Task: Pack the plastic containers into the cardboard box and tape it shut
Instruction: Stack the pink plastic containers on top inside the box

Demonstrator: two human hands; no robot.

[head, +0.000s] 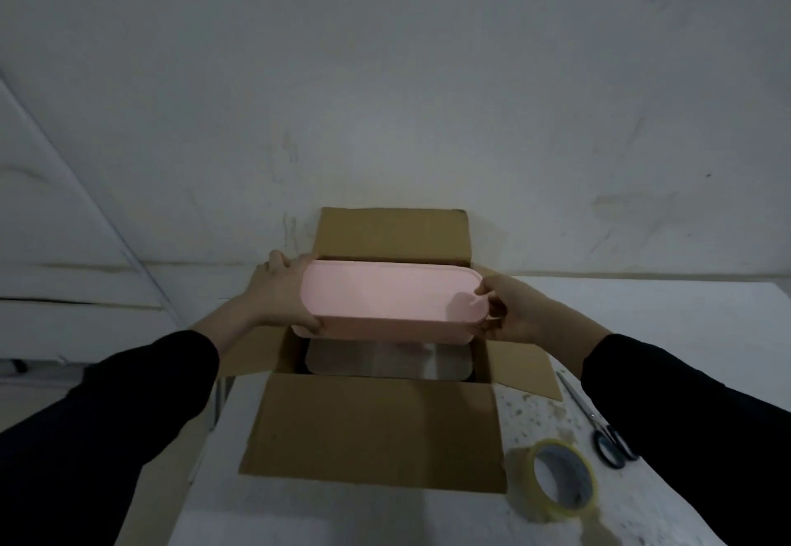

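Note:
A pink plastic container with a matching lid hangs just above the open cardboard box. My left hand grips its left end, thumb underneath. My right hand grips its right end. Inside the box lies another container with a pale lid, partly hidden by the pink one. All four flaps of the box stand open, the near one folded toward me.
A roll of yellowish tape stands on the white speckled table at the box's right front corner. Black-handled scissors lie farther right, partly under my right sleeve. A white wall rises behind the box.

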